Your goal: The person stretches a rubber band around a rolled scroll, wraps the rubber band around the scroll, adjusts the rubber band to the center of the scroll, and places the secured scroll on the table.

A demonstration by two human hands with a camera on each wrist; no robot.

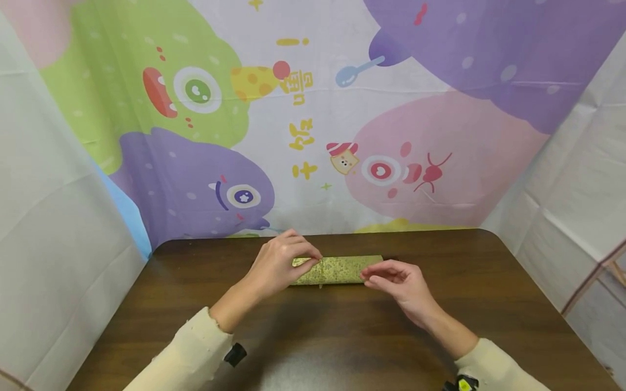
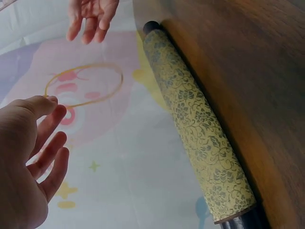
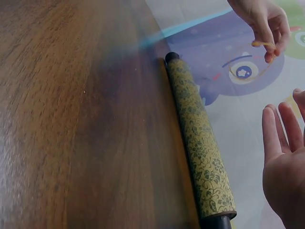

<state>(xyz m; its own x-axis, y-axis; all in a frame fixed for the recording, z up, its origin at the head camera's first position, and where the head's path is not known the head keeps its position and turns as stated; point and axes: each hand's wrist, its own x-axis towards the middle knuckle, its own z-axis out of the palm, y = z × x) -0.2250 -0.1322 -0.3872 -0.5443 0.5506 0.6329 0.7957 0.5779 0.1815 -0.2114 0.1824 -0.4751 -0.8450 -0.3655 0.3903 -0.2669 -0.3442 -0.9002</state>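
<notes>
A rolled scroll (image 1: 344,270) in yellow-green floral cloth lies crosswise near the table's back edge. Dark knobs show at its ends in both wrist views. My left hand (image 1: 283,262) is over the scroll's left part, pinching a thin yellow rubber band (image 2: 122,78) between thumb and forefinger. The band hangs as a loose loop in the left wrist view, around nothing. Near the scroll's right end, my right hand (image 1: 398,282) has its fingers spread loosely and holds nothing. In the right wrist view its palm (image 3: 288,176) appears beside the scroll.
The dark wooden table (image 1: 313,347) has rounded back corners. Behind it hangs a cloth backdrop (image 1: 303,206) with cartoon monsters, and white cloth (image 1: 562,206) walls stand on both sides. A dark wrist device (image 1: 236,354) sits at the left sleeve.
</notes>
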